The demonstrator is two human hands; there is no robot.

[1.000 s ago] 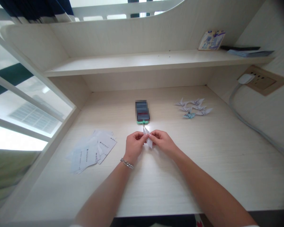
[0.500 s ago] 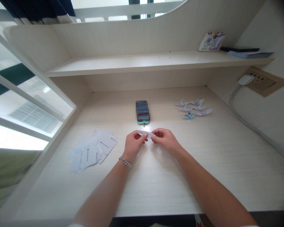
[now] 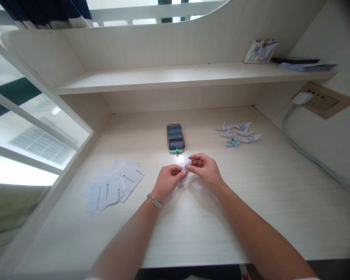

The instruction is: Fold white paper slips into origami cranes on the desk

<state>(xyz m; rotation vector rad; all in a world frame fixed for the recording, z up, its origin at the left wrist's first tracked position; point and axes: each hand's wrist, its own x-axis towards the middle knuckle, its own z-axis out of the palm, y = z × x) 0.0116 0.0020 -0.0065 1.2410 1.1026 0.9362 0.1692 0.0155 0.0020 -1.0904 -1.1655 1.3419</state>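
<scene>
Between my two hands is a small piece of folded white paper [image 3: 184, 175], narrow and tilted, its upper end toward the right. My left hand [image 3: 169, 179] pinches it from the left with thumb and fingers; a silver chain bracelet [image 3: 154, 200] circles that wrist. From the other side my right hand [image 3: 204, 170] grips the paper's upper end between thumb and fingertips. The fingers cover part of the folds. Just beyond the hands lies a dark phone [image 3: 175, 136], its screen blurred, with a green edge at the near end.
Several folded paper cranes [image 3: 245, 133], one of them bluish [image 3: 232, 143], sit at the back right of the desk. Loose printed paper sheets [image 3: 113, 186] overlap on the left. A shelf [image 3: 163, 76] spans the back. At right, a cable [image 3: 303, 151] hangs from a wall socket [image 3: 325, 100].
The folded paper has turned from lying nearly level to a steep slant, its lower end now toward me. My left hand has shifted slightly nearer, while my right hand still pinches the paper.
</scene>
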